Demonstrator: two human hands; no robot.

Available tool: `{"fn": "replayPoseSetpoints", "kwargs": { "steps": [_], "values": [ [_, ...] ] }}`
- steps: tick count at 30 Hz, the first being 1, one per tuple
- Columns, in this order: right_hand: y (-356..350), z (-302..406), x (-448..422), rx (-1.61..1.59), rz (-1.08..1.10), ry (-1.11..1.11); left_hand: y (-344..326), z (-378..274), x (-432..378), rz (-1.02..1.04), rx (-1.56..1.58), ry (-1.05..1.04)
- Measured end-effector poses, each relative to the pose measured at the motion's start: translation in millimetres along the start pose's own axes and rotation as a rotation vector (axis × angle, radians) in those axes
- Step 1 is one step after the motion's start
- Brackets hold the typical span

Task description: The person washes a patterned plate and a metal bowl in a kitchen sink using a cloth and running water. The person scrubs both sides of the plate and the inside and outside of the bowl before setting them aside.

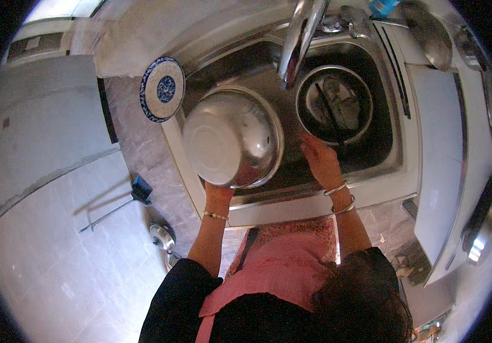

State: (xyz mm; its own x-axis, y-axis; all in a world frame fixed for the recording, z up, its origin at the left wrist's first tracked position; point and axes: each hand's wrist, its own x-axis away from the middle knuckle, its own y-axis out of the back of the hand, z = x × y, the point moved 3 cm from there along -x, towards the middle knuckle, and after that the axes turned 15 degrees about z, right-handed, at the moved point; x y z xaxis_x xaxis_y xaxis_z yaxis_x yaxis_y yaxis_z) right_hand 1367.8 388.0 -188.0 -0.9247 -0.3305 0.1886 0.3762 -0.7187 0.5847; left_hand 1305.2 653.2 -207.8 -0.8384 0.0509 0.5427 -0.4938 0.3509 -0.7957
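Note:
A stainless steel mixing bowl is tipped over the left side of the sink, its underside facing me. My left hand grips it at the near edge, the fingers hidden behind the bowl. In the right side of the steel sink stands a round metal pot. A dark, thin strip or handle lies across it over shiny contents that I cannot make out. My right hand is just before the pot's near rim, fingers loosely bent and slightly blurred, with nothing visible in them.
A chrome faucet reaches over the sink between bowl and pot. A blue-and-white plate is at the sink's left corner. Steel cookware and a pan line the right counter. A lidded pot is low at the left.

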Motion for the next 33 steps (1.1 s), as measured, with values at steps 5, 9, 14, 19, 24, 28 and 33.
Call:
{"fn": "replayPoseSetpoints", "kwargs": {
  "steps": [5, 9, 14, 19, 24, 28, 33],
  "values": [
    [33.6, -4.1, -8.5, -0.32, 0.047, -0.087, -12.6, 9.1, -4.3, 0.071, -0.043, -0.001],
    [63.8, -10.0, -27.2, -0.452, -0.08, -0.108, 0.6, 12.8, -10.9, 0.178, -0.023, 0.018],
    [98.5, -20.8, -46.6, -0.541, -0.213, -0.076, 18.2, 19.5, -9.4, 0.184, -0.373, -0.049],
    [114.2, -36.9, -56.4, -1.036, -0.381, -0.083, -14.9, 29.3, -16.3, -0.007, -0.481, -0.084],
    [121.9, -29.0, -88.8, -1.301, -0.411, -0.063, -41.6, 38.0, -14.5, -0.177, 0.091, 0.012],
    [156.5, -12.0, -134.5, -0.795, -0.093, 0.1, -77.0, 47.2, -10.7, 0.068, -0.082, -0.062],
    [201.2, -31.5, -149.9, -0.285, -0.104, 0.111, -148.5, 63.9, -29.2, 0.088, -0.073, 0.031]
  ]
}}
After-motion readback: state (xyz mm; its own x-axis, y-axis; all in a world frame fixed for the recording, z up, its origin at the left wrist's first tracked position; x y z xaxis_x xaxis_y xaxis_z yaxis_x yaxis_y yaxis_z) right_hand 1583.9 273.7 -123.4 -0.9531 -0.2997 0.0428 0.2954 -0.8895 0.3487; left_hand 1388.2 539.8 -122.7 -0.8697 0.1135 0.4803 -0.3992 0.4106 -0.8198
